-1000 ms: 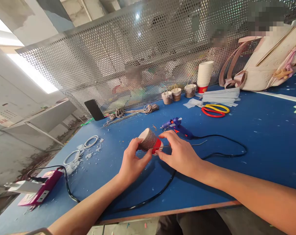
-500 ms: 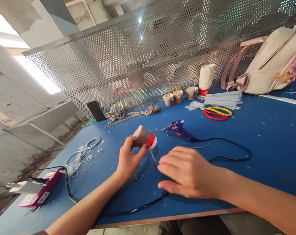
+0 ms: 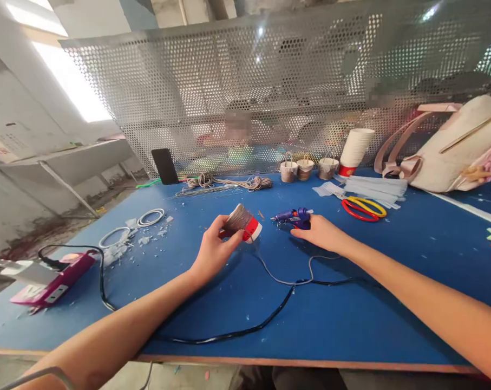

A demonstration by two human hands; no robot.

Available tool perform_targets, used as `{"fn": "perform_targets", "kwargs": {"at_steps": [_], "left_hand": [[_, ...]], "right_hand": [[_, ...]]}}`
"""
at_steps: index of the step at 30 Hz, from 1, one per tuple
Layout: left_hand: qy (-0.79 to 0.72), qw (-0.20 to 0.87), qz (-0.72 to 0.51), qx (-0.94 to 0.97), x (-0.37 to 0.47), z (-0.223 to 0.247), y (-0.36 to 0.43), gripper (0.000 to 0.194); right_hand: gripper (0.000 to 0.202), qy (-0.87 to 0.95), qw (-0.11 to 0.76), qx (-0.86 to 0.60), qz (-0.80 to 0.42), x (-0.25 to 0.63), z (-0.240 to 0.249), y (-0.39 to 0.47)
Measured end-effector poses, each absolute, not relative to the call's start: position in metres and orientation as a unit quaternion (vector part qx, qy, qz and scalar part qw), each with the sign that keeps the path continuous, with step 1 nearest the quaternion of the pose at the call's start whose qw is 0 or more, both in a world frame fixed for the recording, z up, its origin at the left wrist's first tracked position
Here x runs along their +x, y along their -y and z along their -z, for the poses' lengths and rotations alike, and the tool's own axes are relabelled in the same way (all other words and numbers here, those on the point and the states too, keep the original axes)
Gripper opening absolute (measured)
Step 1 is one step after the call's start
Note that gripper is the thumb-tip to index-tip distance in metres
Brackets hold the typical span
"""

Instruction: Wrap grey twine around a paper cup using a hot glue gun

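My left hand [image 3: 218, 248] grips a paper cup [image 3: 245, 222], tilted on its side above the blue table. Grey-brown cord is wound round much of the cup; a red band and white part stay bare towards the right. From the cup a loose length of cord [image 3: 274, 278] trails over the table to the right. A blue hot glue gun [image 3: 290, 216] lies with its nozzle pointing left, and my right hand [image 3: 320, 234] is closed round its handle, hiding most of it.
Behind stand several cord-wrapped cups [image 3: 288, 171], a cup stack [image 3: 357, 149], glue sticks [image 3: 375, 189] and scissors [image 3: 364, 208]. Cord bundles [image 3: 257, 183] and a phone [image 3: 164, 166] are at the back left. A power strip [image 3: 62, 279] sits left; its black cable [image 3: 237, 331] crosses the front.
My right hand has let go of the cord and moved forward onto the glue gun's handle. The cord now lies slack on the table. My left hand still holds the cup; the view has shifted.
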State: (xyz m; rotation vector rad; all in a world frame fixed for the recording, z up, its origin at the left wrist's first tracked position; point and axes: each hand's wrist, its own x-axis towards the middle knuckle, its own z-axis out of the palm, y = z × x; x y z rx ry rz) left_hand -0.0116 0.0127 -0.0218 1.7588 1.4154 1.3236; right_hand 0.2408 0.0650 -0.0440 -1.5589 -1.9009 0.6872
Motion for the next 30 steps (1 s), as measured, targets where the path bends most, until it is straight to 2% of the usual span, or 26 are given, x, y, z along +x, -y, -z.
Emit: {"fn": "perform_targets", "kwargs": {"at_steps": [3, 11, 15, 22, 30], "left_hand": [[-0.52, 0.294, -0.485, 0.639, -0.013, 0.024, -0.016, 0.017], [-0.505, 0.318, -0.472, 0.65, -0.016, 0.032, -0.023, 0.016], [-0.493, 0.315, -0.455, 0.672, -0.018, 0.036, -0.024, 0.017], [-0.492, 0.295, -0.436, 0.693, -0.017, 0.04, -0.023, 0.017], [-0.508, 0.259, -0.408, 0.713, -0.017, 0.041, -0.021, 0.018]], "right_hand": [[0.015, 0.715, 0.298, -0.58, -0.253, 0.232, 0.05, -0.073], [0.034, 0.707, 0.365, -0.535, -0.283, 0.226, 0.047, -0.048], [0.027, 0.711, 0.403, -0.497, -0.291, 0.219, 0.04, -0.014], [0.018, 0.769, 0.394, -0.437, -0.248, 0.214, 0.044, 0.011], [0.018, 0.79, 0.373, -0.424, -0.238, 0.212, 0.045, 0.009]]}}
